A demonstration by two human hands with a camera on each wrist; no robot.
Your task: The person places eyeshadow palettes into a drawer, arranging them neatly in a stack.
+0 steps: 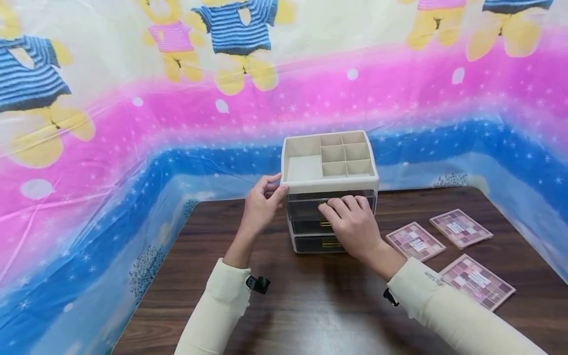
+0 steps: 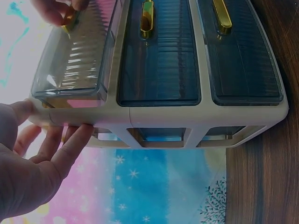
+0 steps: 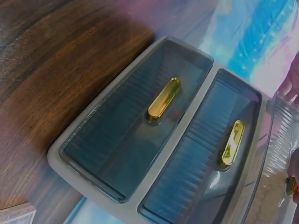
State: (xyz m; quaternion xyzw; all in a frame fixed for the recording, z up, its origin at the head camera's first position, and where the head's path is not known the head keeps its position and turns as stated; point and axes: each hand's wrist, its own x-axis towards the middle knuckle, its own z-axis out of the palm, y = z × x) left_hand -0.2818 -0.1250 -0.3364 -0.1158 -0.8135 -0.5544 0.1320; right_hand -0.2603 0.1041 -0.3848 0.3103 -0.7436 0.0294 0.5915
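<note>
A cream drawer organizer (image 1: 328,186) with a divided open top stands upright on the table. Its top drawer (image 2: 77,70) is clear, has a gold handle, and is pulled partly out. The fingers of my right hand (image 1: 355,224) pinch that handle; in the right wrist view only fingertips show at the right edge. My left hand (image 1: 262,207) rests its thumb and fingers against the organizer's upper left side, near the front corner. The middle drawer (image 3: 201,149) and bottom drawer (image 3: 135,121), both dark and see-through with gold handles, are shut.
Three flat pink checkered palettes lie to the right: one near the organizer (image 1: 404,235), one farther back (image 1: 448,239), and one near my right sleeve (image 1: 492,296). Behind the dark wooden table (image 1: 195,296) hangs a printed sheet (image 1: 248,118) with bears and snowflakes.
</note>
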